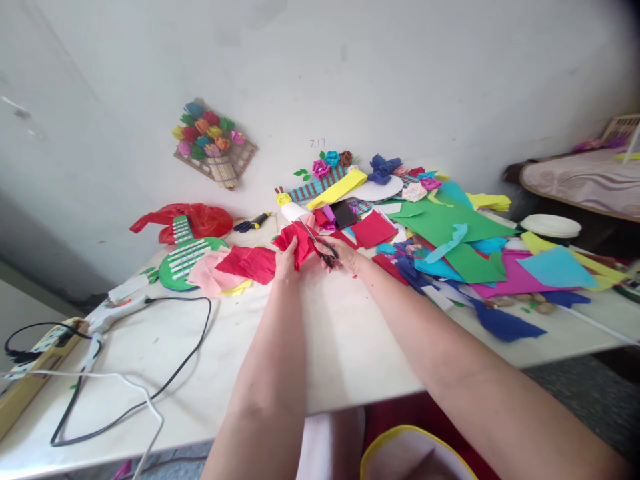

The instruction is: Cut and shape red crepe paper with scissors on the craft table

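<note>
Pinched in my left hand [286,262] is a piece of red crepe paper [303,248], held up over the table's middle. My right hand [341,255] grips a pair of scissors [327,252] by the dark handles. Their blades point up and left, against the red paper; whether they are cutting through it I cannot tell. Left of my left hand lie a red crepe sheet [247,264] and a pink sheet [206,272]. A white roll [295,212] stands just behind the held paper.
Colored paper, including a large green sheet [450,217], covers the table's right side. At left are a green guitar-shaped craft [186,263], a glue gun [117,313] with its looping black cord, and a power strip [43,347]. A paper-flower bouquet [213,137] hangs on the wall.
</note>
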Demonstrator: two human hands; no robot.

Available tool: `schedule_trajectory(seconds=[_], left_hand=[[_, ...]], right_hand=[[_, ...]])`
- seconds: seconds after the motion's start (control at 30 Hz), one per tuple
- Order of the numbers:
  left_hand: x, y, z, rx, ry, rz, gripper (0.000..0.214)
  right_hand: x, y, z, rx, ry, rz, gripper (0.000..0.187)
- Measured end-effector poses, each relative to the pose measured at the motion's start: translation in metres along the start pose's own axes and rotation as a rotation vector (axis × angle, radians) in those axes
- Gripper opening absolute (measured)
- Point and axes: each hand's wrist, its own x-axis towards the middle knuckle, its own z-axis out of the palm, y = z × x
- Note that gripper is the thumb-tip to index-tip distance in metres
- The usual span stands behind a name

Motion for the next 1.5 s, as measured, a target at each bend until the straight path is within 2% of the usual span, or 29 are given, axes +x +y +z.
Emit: schedule_trajectory(seconds=[0.23,0.4,0.67,0.83,1.07,1.17,1.3,1.5], left_hand=[[0.000,-0.001,-0.001,-0.013,-0.015,0.013,0.018],[0.003,-0.001,-0.002,-0.020,0.009,0.010,0.019],[0.004,0.000,-0.002,-0.033,0.064,-0.016,0.016],[0.009,-0.001,-0.007,-0.051,0.076,0.022,0.018],[0.017,-0.001,-0.014,0.006,0.142,0.119,0.017],[0.016,-0.001,-0.012,0.022,0.144,0.139,0.016],[0.016,-0.002,-0.011,0.023,0.135,0.143,0.016],[0.015,-0.003,-0.011,0.024,0.093,0.125,0.015]], right_hand=[[-0.002,-0.004,0.000,-0.055,0.046,0.048,0.063],[-0.006,-0.007,0.001,-0.051,0.061,0.031,0.062],[0.002,0.003,0.000,-0.054,0.094,0.027,0.058],[-0.004,-0.002,-0.006,-0.069,-0.005,0.081,0.040],[-0.019,-0.008,-0.040,0.014,-0.119,0.256,0.041],[-0.026,-0.010,-0.054,0.075,-0.162,0.229,0.040],[-0.026,-0.008,-0.061,0.115,-0.070,0.105,0.039],[-0.011,-0.006,-0.044,0.166,0.087,-0.042,0.036]])
